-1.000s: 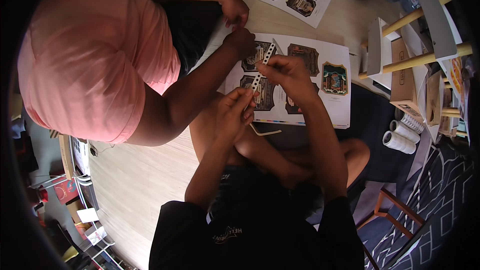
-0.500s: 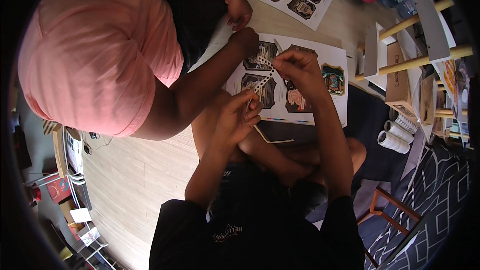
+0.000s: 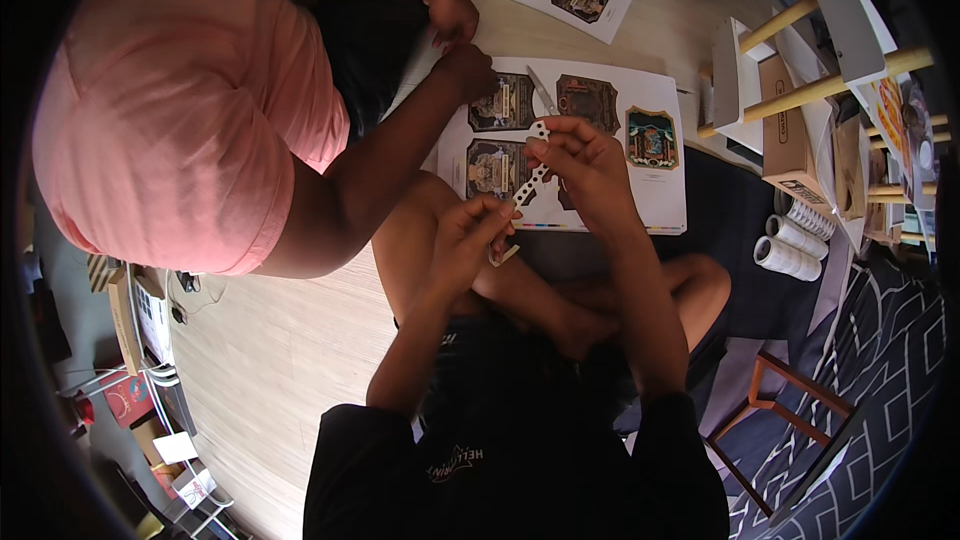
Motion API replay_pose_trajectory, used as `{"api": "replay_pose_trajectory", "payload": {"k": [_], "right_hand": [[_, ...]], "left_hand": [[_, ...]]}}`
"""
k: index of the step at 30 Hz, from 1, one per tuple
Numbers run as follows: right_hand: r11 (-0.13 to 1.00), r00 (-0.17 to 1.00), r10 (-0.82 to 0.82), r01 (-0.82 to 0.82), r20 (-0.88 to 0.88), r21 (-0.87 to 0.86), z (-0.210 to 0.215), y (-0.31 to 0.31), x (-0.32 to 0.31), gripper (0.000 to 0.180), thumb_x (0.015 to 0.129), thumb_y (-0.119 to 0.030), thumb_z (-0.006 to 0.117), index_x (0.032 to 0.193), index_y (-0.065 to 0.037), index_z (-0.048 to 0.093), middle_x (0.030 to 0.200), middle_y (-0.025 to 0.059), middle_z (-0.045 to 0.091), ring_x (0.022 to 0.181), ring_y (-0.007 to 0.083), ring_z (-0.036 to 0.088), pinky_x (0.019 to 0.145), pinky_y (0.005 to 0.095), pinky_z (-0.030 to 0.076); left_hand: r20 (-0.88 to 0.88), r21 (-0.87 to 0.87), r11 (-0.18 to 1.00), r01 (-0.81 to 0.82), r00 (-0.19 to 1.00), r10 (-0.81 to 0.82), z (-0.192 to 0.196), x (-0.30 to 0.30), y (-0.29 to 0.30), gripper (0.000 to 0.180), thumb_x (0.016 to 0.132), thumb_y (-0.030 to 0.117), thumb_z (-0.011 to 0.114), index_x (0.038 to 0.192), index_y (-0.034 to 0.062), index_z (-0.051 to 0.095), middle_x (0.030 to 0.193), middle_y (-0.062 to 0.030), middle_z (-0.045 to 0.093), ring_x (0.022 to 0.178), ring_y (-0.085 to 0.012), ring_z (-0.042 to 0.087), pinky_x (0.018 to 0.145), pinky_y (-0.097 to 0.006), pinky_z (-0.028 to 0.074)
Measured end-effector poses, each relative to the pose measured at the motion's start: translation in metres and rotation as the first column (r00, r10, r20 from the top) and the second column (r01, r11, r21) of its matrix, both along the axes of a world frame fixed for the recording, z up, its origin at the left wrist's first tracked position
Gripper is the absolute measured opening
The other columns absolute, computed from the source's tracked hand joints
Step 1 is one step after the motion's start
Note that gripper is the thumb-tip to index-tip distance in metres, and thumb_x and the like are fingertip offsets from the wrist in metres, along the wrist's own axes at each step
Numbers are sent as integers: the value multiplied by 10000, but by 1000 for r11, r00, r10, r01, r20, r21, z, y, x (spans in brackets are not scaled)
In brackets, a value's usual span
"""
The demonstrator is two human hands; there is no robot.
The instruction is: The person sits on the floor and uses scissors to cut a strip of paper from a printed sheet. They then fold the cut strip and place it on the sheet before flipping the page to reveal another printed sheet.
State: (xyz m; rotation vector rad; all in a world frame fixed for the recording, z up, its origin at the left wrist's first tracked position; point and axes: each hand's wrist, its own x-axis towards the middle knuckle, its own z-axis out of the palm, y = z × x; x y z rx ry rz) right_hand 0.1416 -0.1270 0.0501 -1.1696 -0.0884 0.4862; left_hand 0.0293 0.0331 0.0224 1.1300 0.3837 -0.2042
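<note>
Right hand (image 3: 588,164) — on narrow, black-dotted white strip (image 3: 529,186)

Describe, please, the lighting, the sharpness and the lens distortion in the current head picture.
Head view, centre: the dotted strip between left hand and right hand looks slightly soft; head view, lower part: pale floor bright, black shirt mostly dark; head view, edges: black corners, shelving at right leaning, probably from lens distortion.
</note>
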Motion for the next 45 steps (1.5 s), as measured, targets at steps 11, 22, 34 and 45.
{"api": "replay_pose_trajectory", "payload": {"k": [11, 22, 34, 45], "right_hand": [[959, 959, -279, 281, 42, -34, -16, -39, -15, 160, 867, -144, 740, 936, -9, 688, 797, 42, 703, 664, 81, 620, 589, 200, 475], [919, 946, -313, 325, 88, -223, -14, -97, -41, 150, 882, -140, 727, 888, 2, 676, 750, 30, 670, 640, 55, 595, 600, 205, 474], [912, 934, -306, 343, 184, -225, -14, -103, -72, 106, 897, -63, 696, 940, 30, 668, 795, 41, 688, 721, 49, 595, 649, 209, 482], [884, 906, -416, 422, 74, -199, -28, -129, -83, 115, 892, -27, 688, 949, 40, 613, 820, 72, 686, 727, 67, 605, 659, 200, 485]], "left_hand": [[75, 253, 966, 57, 994, -78, 5, -7, -27, 193, 969, 212, 622, 929, 29, 667, 753, 0, 614, 609, -24, 515, 555, -181, 415], [122, 365, 888, 279, 932, -342, -10, -1, -54, 206, 967, 210, 621, 984, 10, 667, 798, -20, 625, 662, -48, 532, 606, -197, 438], [224, 435, 864, 255, 898, -379, 4, 14, -103, 132, 909, 111, 679, 973, -3, 663, 841, -42, 673, 784, -73, 607, 729, -235, 481], [149, 867, 432, 246, 700, -699, -34, -1, -106, 151, 842, 91, 699, 980, 31, 692, 883, -119, 690, 850, -285, 678, 814, -340, 527]]}}
